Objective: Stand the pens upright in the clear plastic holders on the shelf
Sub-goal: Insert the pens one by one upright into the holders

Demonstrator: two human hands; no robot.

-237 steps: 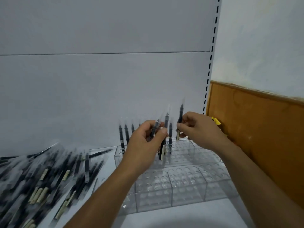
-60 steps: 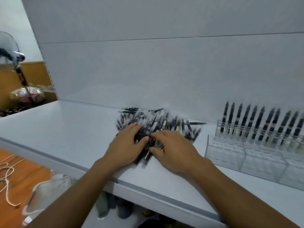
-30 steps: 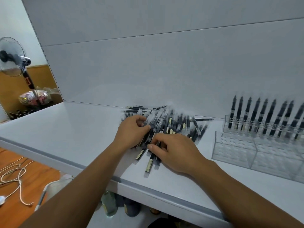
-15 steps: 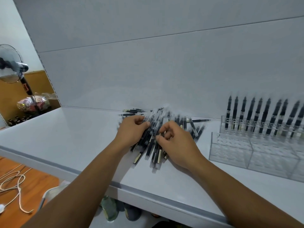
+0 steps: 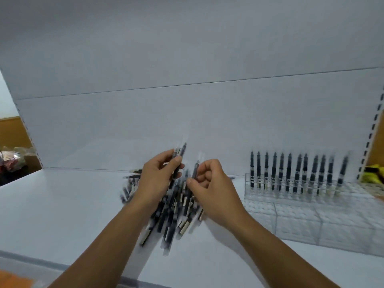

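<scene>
**Fig.** White shelf: the bearing surface. Clear plastic holders stand at 3 o'clock from the pile, with a row of upright pens along their 12 o'clock edge. The nearer sockets appear unfilled.

The loose pile of pens lies flat at centre, barrels crossing, beneath both hands.

Left hand: fingers and thumb are curled round what looks like two pens, held above the pile with tips towards 12 o'clock.

Right hand, just beside the left at its 3 o'clock: thumb and curled fingers pinch a single pen near mid-barrel.

Handling, as judged: each pen is light, stiff and slender, with a smooth barrel likely to roll or slip. A mid-barrel pinch leaves the lower end free to enter a socket. The thin holders may slide if a pen goes in aslant. Blur hides finer detail.
</scene>
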